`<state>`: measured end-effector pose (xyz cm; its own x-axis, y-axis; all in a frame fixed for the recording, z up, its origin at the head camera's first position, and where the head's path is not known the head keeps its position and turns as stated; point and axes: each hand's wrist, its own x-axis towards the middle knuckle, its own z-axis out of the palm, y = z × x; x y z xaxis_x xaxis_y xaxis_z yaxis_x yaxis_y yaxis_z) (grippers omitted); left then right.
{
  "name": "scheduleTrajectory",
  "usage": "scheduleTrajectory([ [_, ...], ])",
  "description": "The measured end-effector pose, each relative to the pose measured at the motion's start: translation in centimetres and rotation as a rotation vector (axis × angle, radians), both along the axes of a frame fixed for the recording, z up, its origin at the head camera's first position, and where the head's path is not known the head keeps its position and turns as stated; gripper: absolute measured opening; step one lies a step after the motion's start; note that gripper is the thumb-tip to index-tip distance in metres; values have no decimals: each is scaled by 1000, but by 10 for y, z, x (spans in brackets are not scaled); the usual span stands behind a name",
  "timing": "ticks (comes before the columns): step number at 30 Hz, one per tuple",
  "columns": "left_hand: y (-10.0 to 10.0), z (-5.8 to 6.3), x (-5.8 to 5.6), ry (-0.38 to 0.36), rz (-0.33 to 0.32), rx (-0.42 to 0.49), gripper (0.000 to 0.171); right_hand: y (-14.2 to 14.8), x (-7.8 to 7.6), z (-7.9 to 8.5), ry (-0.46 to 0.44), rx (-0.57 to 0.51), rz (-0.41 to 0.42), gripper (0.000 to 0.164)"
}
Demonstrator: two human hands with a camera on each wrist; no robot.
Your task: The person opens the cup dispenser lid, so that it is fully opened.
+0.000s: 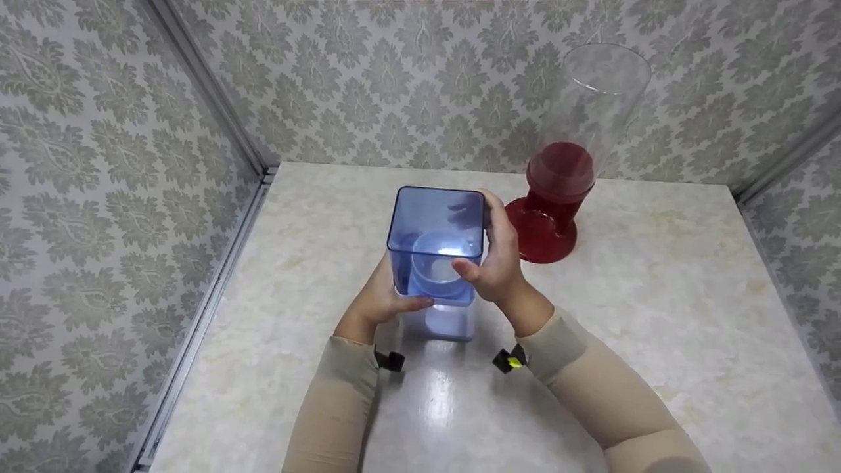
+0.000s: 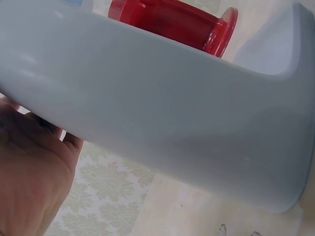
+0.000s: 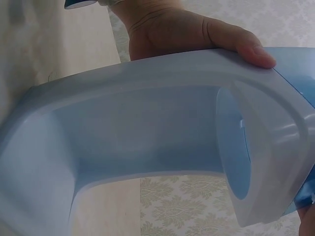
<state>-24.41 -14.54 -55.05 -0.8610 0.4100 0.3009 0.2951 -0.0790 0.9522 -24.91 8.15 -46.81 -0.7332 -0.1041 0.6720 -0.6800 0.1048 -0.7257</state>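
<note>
A see-through blue square container (image 1: 436,220) stands on a pale blue C-shaped dispenser stand (image 3: 138,128), directly in front of the person. Its top rim faces the head camera, and a round shape shows at its bottom. My left hand (image 1: 387,292) grips the top of the stand from the left, thumb along the seam with the container. The right hand (image 1: 502,263) holds the container's right side, thumb on its near face and fingers partly hidden behind it. In the left wrist view, the left hand (image 2: 37,167) lies beside the stand's smooth back (image 2: 147,103).
Close behind on the right stands a red dispenser (image 1: 545,230) with a tall clear cylinder (image 1: 591,105) on top. Patterned wall panels (image 1: 427,79) border the marbled tabletop (image 1: 657,295) at the back and both sides.
</note>
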Motion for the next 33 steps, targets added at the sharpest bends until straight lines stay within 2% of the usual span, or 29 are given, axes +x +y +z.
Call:
scheduleTrajectory([
  [4,1,-1,0,-14,-19,27,120,0,0,2,-27,-9,11,131],
  [13,0,-1,1,-27,-25,32,120,0,2,0,-1,0,-23,136],
  [16,0,0,1,-14,-14,21,124,3,2,1,-15,16,-3,134],
  [18,2,1,1,-1,-11,8,127,8,3,4,-47,40,43,129],
  [22,3,1,-1,5,-20,-20,127,29,6,24,-173,177,148,110],
  [25,2,0,0,-7,-18,-26,125,43,10,45,-258,318,188,108],
  [29,-1,-1,1,-33,-9,-25,125,47,15,67,-305,439,190,113],
  [33,-3,0,1,-57,-1,-45,123,46,17,76,-313,498,161,112],
])
